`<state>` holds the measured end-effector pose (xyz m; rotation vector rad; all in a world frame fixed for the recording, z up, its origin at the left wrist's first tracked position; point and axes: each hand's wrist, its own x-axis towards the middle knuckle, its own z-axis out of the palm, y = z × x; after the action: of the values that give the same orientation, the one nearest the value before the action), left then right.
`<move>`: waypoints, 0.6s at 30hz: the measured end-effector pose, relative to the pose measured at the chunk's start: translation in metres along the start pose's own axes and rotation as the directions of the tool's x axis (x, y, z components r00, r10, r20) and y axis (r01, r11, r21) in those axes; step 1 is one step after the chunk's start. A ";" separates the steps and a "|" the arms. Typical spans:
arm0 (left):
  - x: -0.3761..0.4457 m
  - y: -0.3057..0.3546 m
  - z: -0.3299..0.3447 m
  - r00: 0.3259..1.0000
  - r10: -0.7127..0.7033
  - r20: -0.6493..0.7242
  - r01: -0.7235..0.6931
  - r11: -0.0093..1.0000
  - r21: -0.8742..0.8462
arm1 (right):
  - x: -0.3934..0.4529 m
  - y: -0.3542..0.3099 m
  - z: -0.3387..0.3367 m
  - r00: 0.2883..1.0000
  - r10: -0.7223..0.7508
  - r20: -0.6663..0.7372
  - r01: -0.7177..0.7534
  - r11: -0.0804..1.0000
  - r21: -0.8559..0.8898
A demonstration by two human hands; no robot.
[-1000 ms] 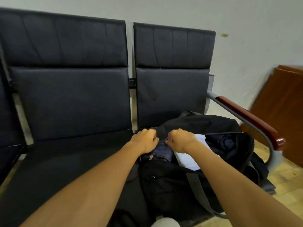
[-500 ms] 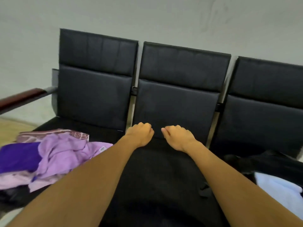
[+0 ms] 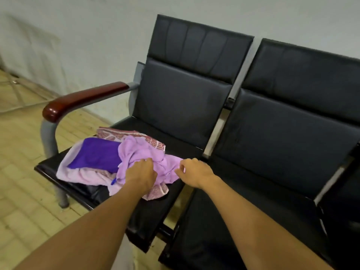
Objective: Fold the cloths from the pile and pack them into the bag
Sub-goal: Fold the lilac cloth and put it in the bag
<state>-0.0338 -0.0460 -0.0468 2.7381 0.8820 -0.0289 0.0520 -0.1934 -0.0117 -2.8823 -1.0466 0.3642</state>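
Note:
A pile of cloths lies on the leftmost black seat (image 3: 181, 145). On top is a crumpled lilac cloth (image 3: 136, 151), with a dark purple cloth (image 3: 95, 154) to its left and a red patterned cloth (image 3: 115, 134) underneath. My left hand (image 3: 141, 174) rests on the lilac cloth with its fingers curled into the fabric. My right hand (image 3: 194, 172) is at that cloth's right tip, thumb and forefinger curled at the edge. Whether they pinch the fabric is unclear. The bag is out of view.
The row of black padded seats continues to the right with a bare middle seat (image 3: 263, 191). A red-brown wooden armrest (image 3: 81, 100) on a grey metal frame bounds the pile's seat on the left. Beyond it are tiled floor (image 3: 21, 172) and a pale wall.
My view has swung left from the bag to the pile. Both hands moved from the middle seat to the lilac cloth, the left one settling on top of it.

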 end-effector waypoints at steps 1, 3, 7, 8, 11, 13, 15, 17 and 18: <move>0.003 -0.010 0.008 1.000 -0.014 -0.007 0.014 1.000 0.004 | 0.007 -0.008 0.009 1.000 -0.008 0.020 0.009 1.000 -0.006; 0.012 -0.028 0.025 0.999 0.002 -0.046 -0.001 0.999 0.034 | 0.020 -0.020 0.024 0.998 -0.022 0.054 0.023 1.000 -0.015; 0.027 -0.042 0.045 0.997 -0.064 -0.040 0.064 0.998 -0.003 | 0.041 -0.032 0.045 0.994 -0.071 0.083 0.072 0.997 -0.010; 0.031 -0.042 0.046 0.995 -0.099 -0.034 0.098 0.995 -0.027 | 0.045 -0.035 0.049 0.993 -0.079 0.085 0.079 0.997 -0.004; 0.043 -0.047 0.054 0.974 -0.220 0.063 0.225 0.970 -0.096 | 0.058 -0.045 0.059 0.991 -0.113 0.072 0.112 0.994 0.015; 0.049 -0.051 0.057 0.966 -0.245 0.083 0.253 0.962 -0.107 | 0.067 -0.053 0.063 0.989 -0.136 0.054 0.135 0.991 0.026; 0.052 -0.053 0.054 0.973 -0.227 0.029 0.229 0.956 -0.182 | 0.074 -0.059 0.065 0.990 -0.138 0.037 0.137 0.990 0.039; 0.056 -0.058 0.051 0.972 -0.236 -0.014 0.218 0.915 -0.338 | 0.079 -0.066 0.067 0.991 -0.128 0.038 0.126 0.990 0.065; 0.058 -0.060 0.050 0.967 -0.254 -0.021 0.224 0.888 -0.401 | 0.081 -0.069 0.067 0.991 -0.129 0.042 0.126 0.989 0.072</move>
<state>-0.0176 0.0211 -0.1149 2.2550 1.1058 0.1843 0.0532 -0.0909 -0.0840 -2.7417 -1.1937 0.4520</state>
